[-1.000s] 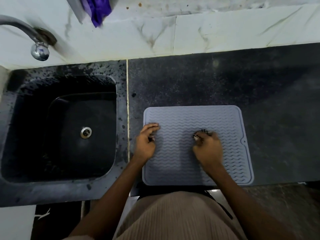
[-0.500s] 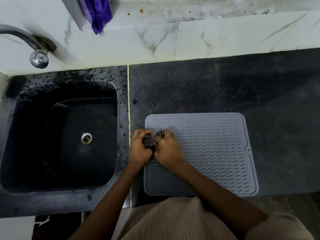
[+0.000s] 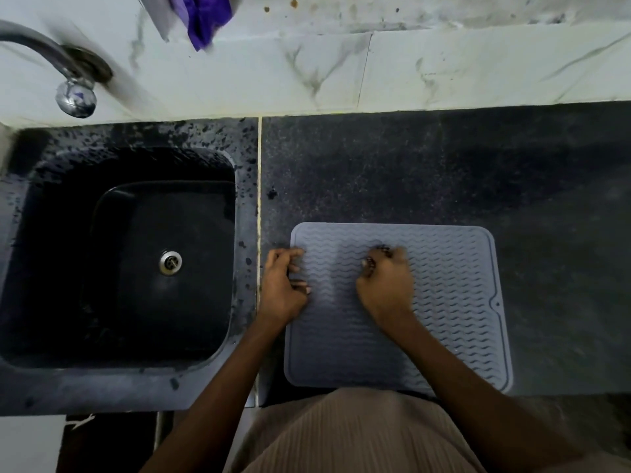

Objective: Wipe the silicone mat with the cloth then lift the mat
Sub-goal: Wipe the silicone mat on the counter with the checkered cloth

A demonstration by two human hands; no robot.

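Observation:
A grey silicone mat (image 3: 454, 295) with a wavy ribbed pattern lies flat on the dark countertop (image 3: 409, 172), near its front edge. My right hand (image 3: 386, 288) is on the mat's middle, fingers curled round a small dark checked cloth (image 3: 382, 250) of which only bits show at the fingertips. My left hand (image 3: 281, 288) rests on the mat's left edge with curled fingers, thumb and fingertips touching the rim; whether it pinches the edge is unclear.
A black sink (image 3: 136, 261) with a metal drain (image 3: 170, 262) lies to the left. A chrome tap (image 3: 68, 87) reaches over its back corner. A purple cloth (image 3: 205, 18) hangs on the white marble wall behind. The counter's front edge runs just below the mat.
My right hand, with the cloth, swept left to meet my left hand, then back right to the mat's middle. My left hand stayed at the left edge.

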